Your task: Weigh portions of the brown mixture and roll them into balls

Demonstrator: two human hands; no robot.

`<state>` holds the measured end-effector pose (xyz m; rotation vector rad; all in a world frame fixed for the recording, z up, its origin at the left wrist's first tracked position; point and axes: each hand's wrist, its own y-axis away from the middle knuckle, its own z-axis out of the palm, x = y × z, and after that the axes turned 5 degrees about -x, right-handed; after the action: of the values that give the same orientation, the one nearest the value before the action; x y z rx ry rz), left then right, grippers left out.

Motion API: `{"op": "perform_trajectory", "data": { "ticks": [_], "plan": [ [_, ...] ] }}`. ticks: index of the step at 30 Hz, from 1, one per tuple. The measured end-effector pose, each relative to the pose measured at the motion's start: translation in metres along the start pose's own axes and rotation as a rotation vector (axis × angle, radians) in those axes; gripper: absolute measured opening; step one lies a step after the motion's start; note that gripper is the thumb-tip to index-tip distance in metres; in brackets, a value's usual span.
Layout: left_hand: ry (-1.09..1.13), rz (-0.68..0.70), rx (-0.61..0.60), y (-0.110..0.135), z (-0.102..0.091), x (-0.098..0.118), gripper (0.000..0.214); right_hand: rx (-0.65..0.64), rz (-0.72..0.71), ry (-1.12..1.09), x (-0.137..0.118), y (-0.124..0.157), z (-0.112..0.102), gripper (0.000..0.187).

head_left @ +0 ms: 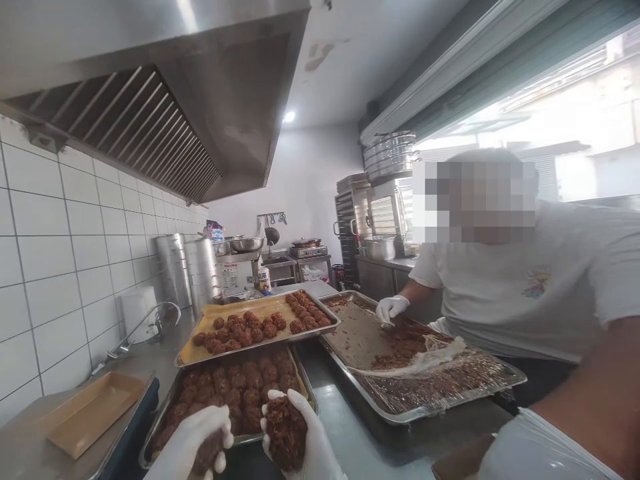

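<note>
My left hand (pixel 187 443), in a white glove, curls around a dark brown lump (pixel 210 452), perhaps a meatball, partly hidden by the fingers. In my right hand (pixel 316 437), also gloved, is a larger, rough clump of reddish-brown meat mixture (pixel 286 432), cupped between thumb and fingers. Both hands are held apart over the near edge of a metal tray of meatballs (pixel 311 390), packed in rows. Resting partly above it, a second tray (pixel 200 360) lined with yellow paper carries more meatballs (pixel 250 327) in two groups.
A large tray (pixel 400 419) on the right holds meat mixture partly under plastic film. A co-worker in a white shirt (pixel 505 287) leans over it, one gloved hand (pixel 393 309) at its edge, the other arm near me. An orange-brown rectangular tray (pixel 93 413) and a faucet (pixel 145 327) are left.
</note>
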<state>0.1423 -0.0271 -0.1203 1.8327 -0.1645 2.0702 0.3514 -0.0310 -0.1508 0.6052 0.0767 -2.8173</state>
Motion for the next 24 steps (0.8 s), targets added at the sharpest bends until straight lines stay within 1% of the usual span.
{"op": "perform_trajectory", "data": {
  "ticks": [1,3,5,7,10,12,13,14,15,16,19,21,22,24],
  "plan": [
    [-0.046,-0.008,0.007,-0.006,0.002,-0.001,0.054,0.002,-0.002,0.009,0.000,0.000,0.000,0.030],
    [-0.164,-0.003,0.063,-0.024,0.008,0.000,0.063,0.015,-0.004,0.031,0.000,0.000,-0.001,0.030],
    [-0.224,0.033,0.126,-0.047,0.015,0.009,0.066,0.026,-0.004,0.033,0.000,-0.001,-0.002,0.030],
    [-0.180,0.069,0.133,-0.073,0.022,0.032,0.063,0.020,0.005,0.014,0.000,-0.002,-0.005,0.028],
    [-0.047,0.138,0.072,-0.109,0.029,0.084,0.048,-0.010,0.015,0.000,-0.001,-0.004,-0.007,0.027],
    [-0.001,0.169,0.064,-0.122,0.031,0.111,0.047,-0.024,0.022,0.000,-0.003,-0.005,-0.008,0.028],
    [0.010,0.184,0.065,-0.125,0.033,0.116,0.050,-0.028,0.026,-0.005,-0.005,-0.005,-0.008,0.028],
    [0.018,0.198,0.068,-0.124,0.036,0.116,0.053,-0.031,0.035,-0.014,-0.007,-0.005,-0.007,0.028],
    [0.013,0.229,0.071,-0.120,0.039,0.108,0.055,-0.031,0.046,-0.027,-0.009,-0.004,-0.007,0.029],
    [-0.008,0.283,0.075,-0.113,0.043,0.096,0.055,-0.031,0.051,-0.042,-0.010,-0.004,-0.006,0.030],
    [-0.165,0.558,0.112,-0.083,0.055,0.041,0.042,-0.027,0.030,-0.050,-0.007,-0.001,-0.002,0.042],
    [-0.297,0.702,0.151,-0.060,0.063,0.010,0.034,-0.055,-0.010,-0.031,0.000,0.001,0.002,0.051],
    [-0.339,0.727,0.156,-0.050,0.067,0.000,0.034,-0.091,-0.018,-0.030,0.004,0.001,0.003,0.054],
    [-0.358,0.677,0.143,-0.034,0.076,-0.011,0.035,-0.180,-0.010,-0.052,0.007,0.004,0.004,0.058]
  ]
}}
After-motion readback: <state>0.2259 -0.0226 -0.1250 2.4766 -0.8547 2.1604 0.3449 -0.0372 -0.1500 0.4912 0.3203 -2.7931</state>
